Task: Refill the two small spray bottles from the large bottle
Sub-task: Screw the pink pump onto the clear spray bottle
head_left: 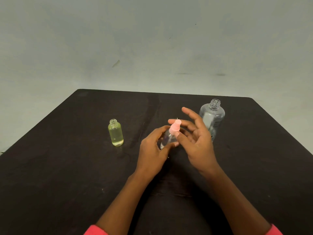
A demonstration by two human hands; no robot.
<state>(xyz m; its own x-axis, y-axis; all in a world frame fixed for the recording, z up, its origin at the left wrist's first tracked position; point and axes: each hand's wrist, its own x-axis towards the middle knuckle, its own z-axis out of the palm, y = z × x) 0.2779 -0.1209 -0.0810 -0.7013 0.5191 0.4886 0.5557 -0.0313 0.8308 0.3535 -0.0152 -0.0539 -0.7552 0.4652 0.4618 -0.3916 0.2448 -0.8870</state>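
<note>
— What's hidden here?
— The left hand (153, 148) covers much of the clear small bottle (167, 139); its base can't be seen; the right hand (194, 138) overlaps the large bottle (213, 116).
— And cut off?
— Both pink sleeves (94, 230) at the bottom edge; the large bottle's label is unreadable.

Two bare forearms reach up from the near edge of the black, matte, cloth-covered table (50, 167), each ending in an uncovered hand with no glove, ring, watch or bracelet to be seen. The left hand (152, 150) and the right hand (198, 141) have slim fingers with short nails. At the bottom corners of the view, the cuff of a bright coral-pink long sleeve (94, 230) with a soft, knitted look shows on the left arm, and a matching coral-pink cuff (275, 229) sits on the right arm.
</note>
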